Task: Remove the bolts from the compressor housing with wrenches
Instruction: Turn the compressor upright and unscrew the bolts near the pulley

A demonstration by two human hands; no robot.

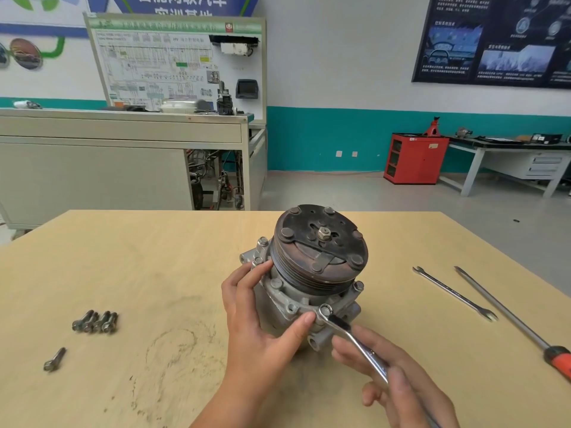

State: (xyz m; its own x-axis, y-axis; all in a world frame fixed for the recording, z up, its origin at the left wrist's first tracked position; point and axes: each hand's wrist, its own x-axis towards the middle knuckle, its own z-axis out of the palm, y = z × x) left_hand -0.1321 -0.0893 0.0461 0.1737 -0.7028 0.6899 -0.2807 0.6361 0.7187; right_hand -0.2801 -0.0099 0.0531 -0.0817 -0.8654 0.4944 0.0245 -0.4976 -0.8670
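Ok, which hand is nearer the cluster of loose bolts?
Left. The left hand grips the compressor, right of the bolts; the right hand holds the wrench farther right.

The left hand [262, 319] is reaching in from the near edge, its forearm [216, 403] angling up toward the middle. It is gripping the left near side of the compressor [287, 301], with the fingers [247, 274] curling over the far left part and the thumb [301, 325] pressing against the near flange. The right hand [392, 375] is sitting near and to the right, palm turned inward, fingers curling round the handle of a wrench [355, 339] and pointing it up and left.
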